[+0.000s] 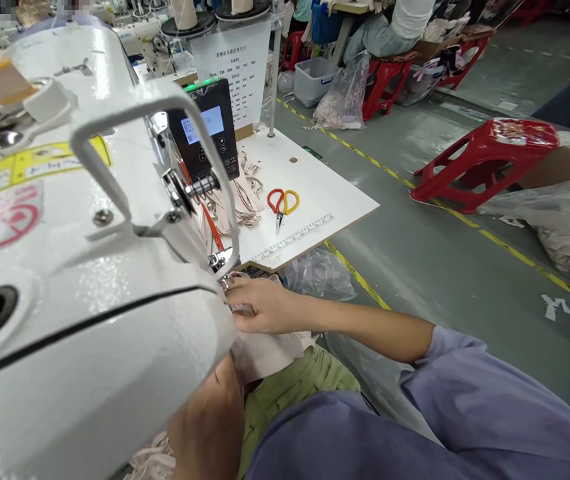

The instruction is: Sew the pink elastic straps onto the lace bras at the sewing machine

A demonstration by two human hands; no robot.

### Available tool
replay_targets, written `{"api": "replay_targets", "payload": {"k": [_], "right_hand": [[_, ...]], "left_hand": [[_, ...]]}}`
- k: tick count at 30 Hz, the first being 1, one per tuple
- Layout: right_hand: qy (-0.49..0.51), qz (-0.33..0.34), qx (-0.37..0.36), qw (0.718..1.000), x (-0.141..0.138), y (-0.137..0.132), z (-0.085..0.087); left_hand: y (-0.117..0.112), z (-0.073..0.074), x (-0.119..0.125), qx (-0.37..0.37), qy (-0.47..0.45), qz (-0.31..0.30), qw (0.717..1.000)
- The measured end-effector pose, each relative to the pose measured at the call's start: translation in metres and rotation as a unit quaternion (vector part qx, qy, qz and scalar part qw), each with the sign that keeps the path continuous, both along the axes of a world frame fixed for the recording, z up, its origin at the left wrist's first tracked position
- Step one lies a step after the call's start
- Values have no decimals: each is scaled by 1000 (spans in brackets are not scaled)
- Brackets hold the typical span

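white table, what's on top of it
Scissors, beige fabric strips and a ruler scale show on the white table. The sewing machine and control panel hide part of it, so anything there can't be seen.

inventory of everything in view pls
sewing machine: 1, white, left
panel: 1, black, beside machine
tabletop: 1, white, centre
scissors: 1, red and yellow, tabletop
fabric strips: several, beige, beside scissors
printed sheet: 1, white, behind panel
thread cones: several, pale, top
stools: several, red, floor
plastic bags: several, clear, floor
co-workers: at least 1, pale top, background
cloth: 1, beige, beside machine
left arm: 1, bare, bottom
right hand: 1, bare, over cloth
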State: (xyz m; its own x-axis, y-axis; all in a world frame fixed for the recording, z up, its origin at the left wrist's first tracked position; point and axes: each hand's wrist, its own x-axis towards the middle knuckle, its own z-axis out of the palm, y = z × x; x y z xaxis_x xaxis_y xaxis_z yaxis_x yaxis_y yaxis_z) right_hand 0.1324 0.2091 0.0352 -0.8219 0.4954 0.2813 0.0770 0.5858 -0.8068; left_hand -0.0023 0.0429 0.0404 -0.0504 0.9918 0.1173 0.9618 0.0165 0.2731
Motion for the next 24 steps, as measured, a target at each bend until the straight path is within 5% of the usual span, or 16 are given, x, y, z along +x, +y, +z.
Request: {"api": "replay_targets", "payload": {"k": [10,24], "right_hand": [[10,8,-15,1000,3,1,-1],[26,-3,-62,998,3,-1,-10]], "left_hand": [[-1,-6,-1,3,29,8,1000],[-4,-1,-10,81,242,-34,966]]}}
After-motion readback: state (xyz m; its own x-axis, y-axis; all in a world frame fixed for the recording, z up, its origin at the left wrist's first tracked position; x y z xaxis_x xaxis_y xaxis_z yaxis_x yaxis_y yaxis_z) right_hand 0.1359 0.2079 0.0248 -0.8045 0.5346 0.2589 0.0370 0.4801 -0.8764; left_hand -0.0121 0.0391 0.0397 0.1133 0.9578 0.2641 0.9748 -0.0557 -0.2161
